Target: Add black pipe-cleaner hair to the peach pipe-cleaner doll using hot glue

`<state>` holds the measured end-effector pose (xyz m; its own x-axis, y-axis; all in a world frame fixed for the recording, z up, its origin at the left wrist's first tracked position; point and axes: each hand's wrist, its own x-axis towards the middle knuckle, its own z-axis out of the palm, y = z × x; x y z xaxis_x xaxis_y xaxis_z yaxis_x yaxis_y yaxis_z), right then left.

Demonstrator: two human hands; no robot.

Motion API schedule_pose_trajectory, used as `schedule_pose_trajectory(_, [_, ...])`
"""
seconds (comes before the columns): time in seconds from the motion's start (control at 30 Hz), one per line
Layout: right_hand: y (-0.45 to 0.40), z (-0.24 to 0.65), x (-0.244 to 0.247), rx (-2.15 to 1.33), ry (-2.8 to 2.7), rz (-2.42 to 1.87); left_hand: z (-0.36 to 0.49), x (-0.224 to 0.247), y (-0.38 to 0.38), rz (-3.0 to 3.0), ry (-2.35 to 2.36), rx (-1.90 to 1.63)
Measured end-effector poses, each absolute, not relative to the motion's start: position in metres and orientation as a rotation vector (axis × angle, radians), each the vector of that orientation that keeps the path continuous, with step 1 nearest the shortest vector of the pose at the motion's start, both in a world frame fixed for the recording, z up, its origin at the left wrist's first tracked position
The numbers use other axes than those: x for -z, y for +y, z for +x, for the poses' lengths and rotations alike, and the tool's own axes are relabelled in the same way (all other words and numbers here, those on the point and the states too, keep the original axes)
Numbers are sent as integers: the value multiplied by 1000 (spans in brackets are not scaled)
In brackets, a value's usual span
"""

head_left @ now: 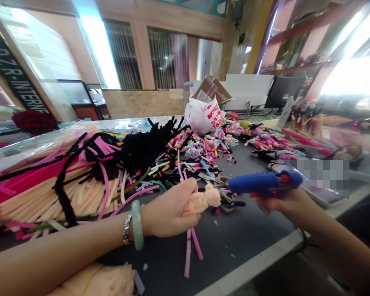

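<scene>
The left hand [169, 209] closes around a fuzzy peach piece [200, 201] above the dark tabletop [163, 267]. The piece looks already shaped; gluing seems left to do (no glue can be made out on it). Its long axis runs rightward and slightly up, the knobbed end facing the blue glue gun [254, 183], which the right hand [274, 201] grips.

Your glue gun [253, 183], right of centre, shows blue; the fuzzy piece [203, 200] at centre is peach, your bangle [137, 226] pale green, the upper-centre bag [200, 115] white with red lettering.
</scene>
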<state>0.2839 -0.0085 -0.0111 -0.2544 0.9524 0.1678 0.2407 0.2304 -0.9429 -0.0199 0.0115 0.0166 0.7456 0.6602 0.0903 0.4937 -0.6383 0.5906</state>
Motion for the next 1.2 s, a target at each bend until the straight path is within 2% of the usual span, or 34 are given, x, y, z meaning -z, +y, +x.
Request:
schedule_pose_trajectory(0.23, [-8, 277, 11, -1307, -1658, -1001, -20, -22, 11, 2505, 889, -379])
schedule_pose_trajectory(1.2, [-8, 276, 12, -1286, -1732, -1080, -20, -20, 10, 2524, 898, -433])
